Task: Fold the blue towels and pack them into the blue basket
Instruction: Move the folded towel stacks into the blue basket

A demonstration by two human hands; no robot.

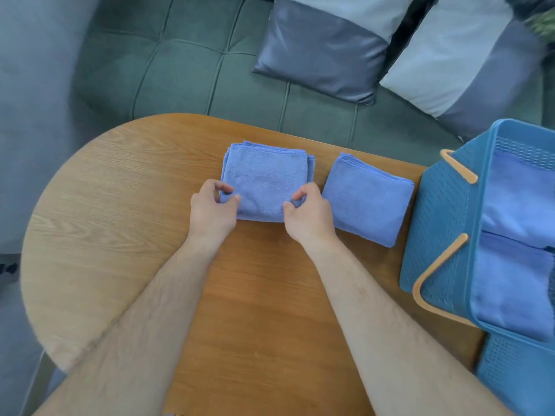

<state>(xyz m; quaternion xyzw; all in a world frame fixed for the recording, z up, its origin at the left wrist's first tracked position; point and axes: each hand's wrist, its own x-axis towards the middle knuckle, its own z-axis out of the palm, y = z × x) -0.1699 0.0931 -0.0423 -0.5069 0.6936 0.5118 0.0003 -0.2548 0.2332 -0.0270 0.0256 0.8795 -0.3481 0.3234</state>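
At three o'clock stood a perforated blue plastic basket [441, 223]; right hand [309, 214], nearer, and left hand [211, 205] pinched a folded blue microfibre towel [265, 181].

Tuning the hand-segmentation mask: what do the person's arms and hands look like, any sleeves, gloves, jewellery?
Left hand and right hand are bare: no gloves, rings or watch visible. Left forearm and right forearm are bare too and lightly haired, with no sleeve in frame and no markings seen.
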